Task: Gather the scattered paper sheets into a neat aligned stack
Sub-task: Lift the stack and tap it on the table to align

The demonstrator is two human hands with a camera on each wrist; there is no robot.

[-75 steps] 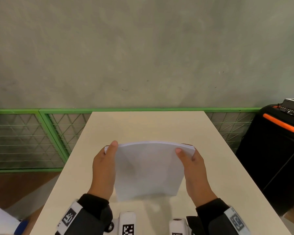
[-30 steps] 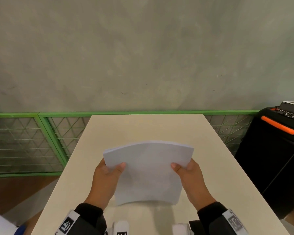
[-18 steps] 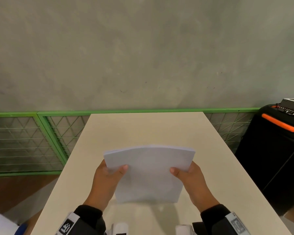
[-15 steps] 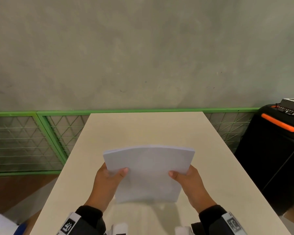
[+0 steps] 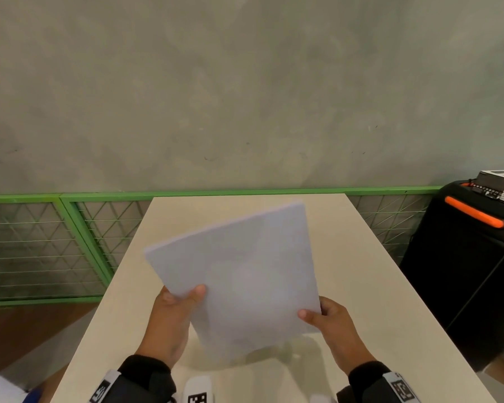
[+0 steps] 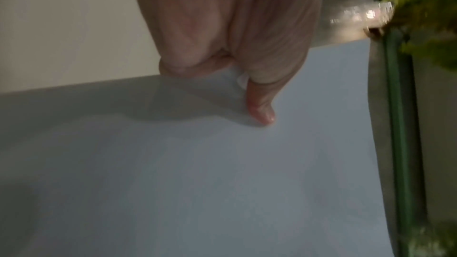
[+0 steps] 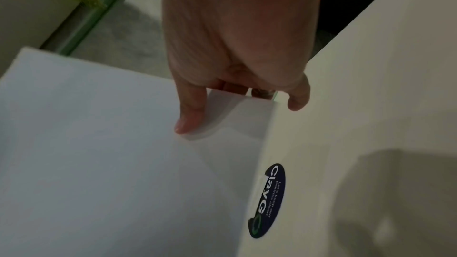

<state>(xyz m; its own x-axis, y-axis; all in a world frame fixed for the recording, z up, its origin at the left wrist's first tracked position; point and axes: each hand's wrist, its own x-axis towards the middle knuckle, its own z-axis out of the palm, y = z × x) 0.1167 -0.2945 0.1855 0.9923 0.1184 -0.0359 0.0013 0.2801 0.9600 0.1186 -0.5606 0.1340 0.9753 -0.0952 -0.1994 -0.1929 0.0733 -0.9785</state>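
A stack of white paper sheets [image 5: 245,274] is held up above the beige table [image 5: 390,301], tilted so that one corner points down toward the near edge. My left hand [image 5: 181,301] pinches its left edge, thumb on the front face and fingers behind. My right hand [image 5: 317,312] pinches the lower right edge the same way. In the left wrist view the thumb [image 6: 259,108] presses on the paper stack [image 6: 222,183]. The right wrist view shows the thumb [image 7: 190,116] on the paper stack [image 7: 99,153], with fingers curled behind its edge.
A green mesh fence [image 5: 70,242] runs behind and left of the table. At the right stands a black case [image 5: 463,271] with an orange handle. A dark oval sticker [image 7: 268,200] lies on the table near the stack. A grey wall rises behind.
The stack stood with its top edge level; now it is turned clockwise, its right corner raised and far. Both hands have shifted their hold lower on the side edges.
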